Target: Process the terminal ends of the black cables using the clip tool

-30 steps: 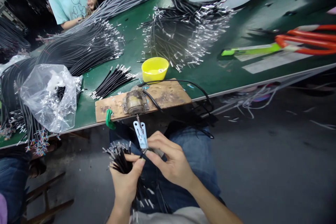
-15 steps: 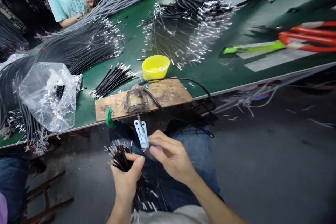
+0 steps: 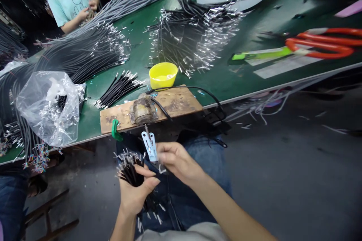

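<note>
Far L on my feed: clear plastic bag [image 3: 46, 122] w/ silvery bits, at the front edge of the green table [image 3: 226, 83]. Behind it, across the table, a co-worker [image 3: 63, 7] in a mint tee, nr long grey cables [image 3: 85, 52]. Next, a sm. pile of short blk leads [image 3: 118, 90]; in front of those, a green clamp [image 3: 114, 130] on the wooden board [image 3: 183, 99]. My L hand [image 3: 134, 196] is below the table edge, over the lap, wrapped round a blk wire bundle [image 3: 128, 170]; 1 wire w/ a silvery end sits btwn thumb + forefinger. On the board, a motor-like block [image 3: 143, 111]; off its rod hangs a blue clip [image 3: 149, 147], just above that wire end. Yellow cup [image 3: 162, 81] stands at the board's back edge. R hand [image 3: 181, 163] is right beside the clip, fingers curled + blurred; can't tell if they've got hold of anything. Then a lg. heap of blk wires [image 3: 192, 15]; far R, lime-green cutter [image 3: 263, 55] + orange-handled scissors [image 3: 336, 50].
</note>
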Available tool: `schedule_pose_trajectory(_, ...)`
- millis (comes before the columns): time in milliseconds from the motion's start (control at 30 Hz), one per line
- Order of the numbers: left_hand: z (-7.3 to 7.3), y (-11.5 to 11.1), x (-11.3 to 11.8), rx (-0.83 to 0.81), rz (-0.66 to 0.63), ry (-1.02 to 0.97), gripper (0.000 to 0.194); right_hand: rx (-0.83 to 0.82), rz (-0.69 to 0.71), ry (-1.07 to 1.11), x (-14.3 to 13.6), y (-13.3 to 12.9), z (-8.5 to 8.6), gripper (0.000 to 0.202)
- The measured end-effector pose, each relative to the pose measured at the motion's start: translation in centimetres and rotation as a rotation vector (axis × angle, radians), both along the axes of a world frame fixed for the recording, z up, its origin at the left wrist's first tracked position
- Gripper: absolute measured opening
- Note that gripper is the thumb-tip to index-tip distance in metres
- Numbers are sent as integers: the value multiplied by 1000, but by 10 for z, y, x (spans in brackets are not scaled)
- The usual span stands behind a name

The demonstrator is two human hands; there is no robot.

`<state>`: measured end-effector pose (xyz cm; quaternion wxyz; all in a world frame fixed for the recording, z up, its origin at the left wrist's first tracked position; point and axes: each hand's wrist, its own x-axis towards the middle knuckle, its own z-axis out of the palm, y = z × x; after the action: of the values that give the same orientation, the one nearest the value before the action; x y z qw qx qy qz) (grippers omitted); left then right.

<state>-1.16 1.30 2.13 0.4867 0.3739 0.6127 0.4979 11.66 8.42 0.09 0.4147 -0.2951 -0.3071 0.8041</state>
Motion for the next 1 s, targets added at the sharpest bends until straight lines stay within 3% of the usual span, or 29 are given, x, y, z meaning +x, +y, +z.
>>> schedule_pose_trajectory(100,0,-2,0,49,31,14,21,119,-202,-187,-1,16,12,38)
schedule_pose_trajectory(200,-1,-3,0,117,88,54,24,166,-130,-182,-9,23,26,44)
schedule_pose_trajectory(333,-6,3,-1,152,107,94,22,25,-46,103,-20,21,33,45)
schedule_pose_trajectory(433,-10,15,-6,149,85,102,22,-41,-14,238,-23,16,29,41)
schedule_pose_trajectory(567,-11,24,-12,73,-68,73,26,-114,22,280,-21,13,17,46)
schedule_pose_trajectory(700,-8,10,-5,71,95,31,18,-102,-101,233,-10,12,-1,38)
schedule_pose_trajectory(867,-9,-7,4,8,131,-36,13,84,-291,-105,12,0,-17,34)
schedule_pose_trajectory(1000,-19,-12,8,-117,57,-123,24,536,-408,-388,16,-17,-7,18)
